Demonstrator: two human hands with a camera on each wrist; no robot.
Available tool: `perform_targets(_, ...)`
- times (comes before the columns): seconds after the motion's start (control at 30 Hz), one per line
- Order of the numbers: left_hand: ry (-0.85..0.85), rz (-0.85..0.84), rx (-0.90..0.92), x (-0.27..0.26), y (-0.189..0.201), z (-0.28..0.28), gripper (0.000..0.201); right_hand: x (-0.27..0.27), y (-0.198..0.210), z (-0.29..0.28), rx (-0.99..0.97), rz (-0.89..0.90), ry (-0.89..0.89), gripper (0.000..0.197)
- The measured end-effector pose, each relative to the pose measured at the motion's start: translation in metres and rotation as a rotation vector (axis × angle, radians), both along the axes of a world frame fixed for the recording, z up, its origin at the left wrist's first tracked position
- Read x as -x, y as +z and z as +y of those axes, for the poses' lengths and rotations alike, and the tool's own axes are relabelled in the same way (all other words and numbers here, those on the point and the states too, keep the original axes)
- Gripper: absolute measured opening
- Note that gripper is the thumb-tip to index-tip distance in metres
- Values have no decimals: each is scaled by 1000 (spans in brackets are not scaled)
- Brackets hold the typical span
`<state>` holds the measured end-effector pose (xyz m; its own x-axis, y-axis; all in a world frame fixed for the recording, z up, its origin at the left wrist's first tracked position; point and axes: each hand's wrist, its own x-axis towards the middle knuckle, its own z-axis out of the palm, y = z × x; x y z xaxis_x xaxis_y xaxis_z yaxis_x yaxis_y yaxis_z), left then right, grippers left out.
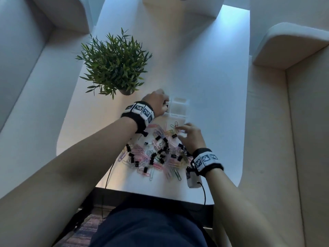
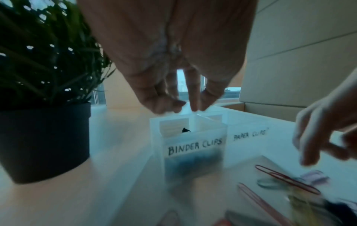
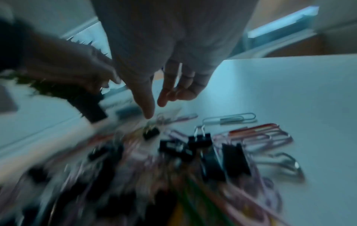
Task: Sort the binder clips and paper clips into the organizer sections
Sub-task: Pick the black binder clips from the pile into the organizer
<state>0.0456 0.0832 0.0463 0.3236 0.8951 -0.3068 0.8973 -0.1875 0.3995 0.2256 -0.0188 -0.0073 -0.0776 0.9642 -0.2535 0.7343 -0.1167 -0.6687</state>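
Note:
A translucent organizer point(image 1: 179, 106) stands on the white table, its front sections labelled BINDER CLIPS point(image 2: 193, 146) and PAPER CLIPS point(image 2: 249, 135). My left hand point(image 2: 185, 107) hovers right above the binder clips section, fingers spread and pointing down. A black binder clip point(image 2: 185, 130) is just below them, inside that section. A pile of black binder clips and coloured paper clips point(image 1: 156, 154) lies nearer to me. My right hand point(image 1: 179, 131) hangs over the pile's far edge, fingers loosely curled and holding nothing. A red paper clip point(image 1: 176, 124) lies flat just beyond its fingertips.
A potted plant point(image 1: 114, 63) in a dark pot point(image 2: 44, 137) stands just left of the organizer, close to my left hand. The table's front edge point(image 1: 151, 192) is near my body. Padded booth walls enclose both sides. Bare tabletop lies right of the pile.

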Motion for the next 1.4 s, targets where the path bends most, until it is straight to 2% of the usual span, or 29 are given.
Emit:
perform_targets(0.07, 26, -71, -124, 6, -4, -18, 29, 11, -6, -8, -33, -74, 144, 24)
perform_targets(0.13, -53, -73, -87, 8, -16, -44, 22, 23, -13, -13, -105, -152, 200, 19)
perform_targets(0.23, -133, -24, 41, 9, -39, -82, 19, 35, -20, -15, -155, -215, 173, 13)
perform_targets(0.43, -69, -119, -4, 15, -64, -108, 16, 31, -25, -15, -185, -253, 150, 15)
perform_targets(0.53, -26, -175, -42, 15, -67, -111, 12, 24, -23, -15, -148, -172, 66, 17)
perform_targets(0.67, 42, -238, -18, 15, -66, -110, 20, 17, -17, -15, -65, -55, -39, 33)
perform_targets(0.8, 90, -293, -52, 18, -61, -106, 24, 9, -9, -16, -138, 36, -174, 26)
perform_targets(0.87, 186, -363, -56, 23, -57, -105, 25, 7, -3, -19, -184, 46, -196, 23)
perform_targets(0.93, 357, -471, 2, 30, -51, -103, 28, 10, 2, -24, -189, 59, -155, 26)
perform_targets(1.07, 772, -800, 94, 56, -44, -95, 18, 28, 3, -35, -130, 38, 73, 34)
perform_targets(1.1, 861, -878, 129, 62, -45, -92, 14, 33, 1, -37, -124, -7, 132, 31)
perform_targets(1.17, 962, -922, 172, 70, -45, -90, 25, 44, -4, -40, -117, -69, 194, 19)
perform_targets(1.23, 906, -881, 232, 74, -49, -93, 32, 52, -10, -42, -105, -107, 198, 11)
perform_targets(1.27, 796, -810, 258, 74, -50, -96, 29, 56, -12, -42, -98, -123, 192, 11)
perform_targets(1.33, 405, -489, 282, 71, -49, -107, 11, 59, -13, -43, -91, -137, 171, 15)
perform_targets(1.4, 40, -186, 203, 68, -55, -118, 21, 59, -14, -42, -70, -117, 131, 14)
